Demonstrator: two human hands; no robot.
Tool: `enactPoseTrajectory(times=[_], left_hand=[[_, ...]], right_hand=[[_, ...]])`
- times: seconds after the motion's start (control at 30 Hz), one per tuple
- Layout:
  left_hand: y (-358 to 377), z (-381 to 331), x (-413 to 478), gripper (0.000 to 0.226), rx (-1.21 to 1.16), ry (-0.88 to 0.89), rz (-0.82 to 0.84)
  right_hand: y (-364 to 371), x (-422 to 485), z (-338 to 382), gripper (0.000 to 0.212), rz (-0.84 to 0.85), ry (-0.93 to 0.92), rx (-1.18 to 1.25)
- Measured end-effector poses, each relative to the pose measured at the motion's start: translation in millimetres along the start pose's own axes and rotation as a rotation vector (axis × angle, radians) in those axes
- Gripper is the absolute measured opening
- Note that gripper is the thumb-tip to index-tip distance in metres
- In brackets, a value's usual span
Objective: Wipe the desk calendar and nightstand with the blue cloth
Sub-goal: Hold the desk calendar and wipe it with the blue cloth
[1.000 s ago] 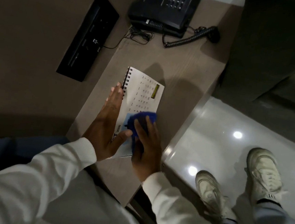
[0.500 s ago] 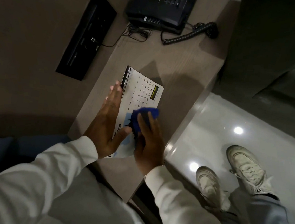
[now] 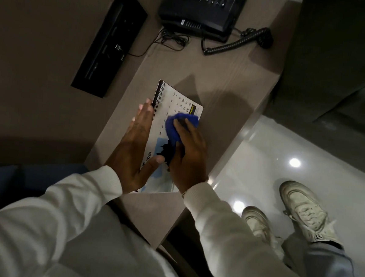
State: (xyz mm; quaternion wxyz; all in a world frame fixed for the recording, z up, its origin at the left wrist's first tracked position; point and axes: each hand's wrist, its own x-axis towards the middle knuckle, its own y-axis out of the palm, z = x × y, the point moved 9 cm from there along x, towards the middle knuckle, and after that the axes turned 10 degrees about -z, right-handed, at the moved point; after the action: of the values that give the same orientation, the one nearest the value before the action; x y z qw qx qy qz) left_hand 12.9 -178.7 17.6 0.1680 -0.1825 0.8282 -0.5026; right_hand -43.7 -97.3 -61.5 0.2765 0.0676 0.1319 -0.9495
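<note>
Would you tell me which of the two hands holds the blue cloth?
The right hand grips the crumpled blue cloth; the left hand lies flat and empty.

Desk calendar [image 3: 175,106] lies on nightstand [image 3: 226,80], telephone [image 3: 201,9] behind it

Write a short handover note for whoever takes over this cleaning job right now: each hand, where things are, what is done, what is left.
Left hand: open, flat along the desk calendar's spiral edge, steadying it.
Right hand: pressing the bunched blue cloth onto the calendar page.
Calendar lies flat on the nightstand, near the telephone.
Done: calendar wipe under way.
Left: finish the calendar, then wipe the nightstand top.
</note>
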Motion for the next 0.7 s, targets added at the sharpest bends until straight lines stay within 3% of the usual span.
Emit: enactPoseTrajectory(times=[0.27, 0.47, 0.7], left_hand=[[-1.3, 3.3, -1.5, 0.090, -0.010, 0.004, -0.001], [1.4, 4.1, -0.9, 0.094, -0.010, -0.022, 0.009], [-1.1, -2.3, -1.3, 0.091, 0.004, -0.011, 0.006]], right_hand=[[-7.7, -20.4, -18.6, 0.048, 0.181, -0.034, -0.100], [-21.1, 0.2, -2.1, 0.041, -0.081, -0.060, -0.058], [0.3, 3.2, 1.8, 0.054, 0.096, -0.101, -0.479]])
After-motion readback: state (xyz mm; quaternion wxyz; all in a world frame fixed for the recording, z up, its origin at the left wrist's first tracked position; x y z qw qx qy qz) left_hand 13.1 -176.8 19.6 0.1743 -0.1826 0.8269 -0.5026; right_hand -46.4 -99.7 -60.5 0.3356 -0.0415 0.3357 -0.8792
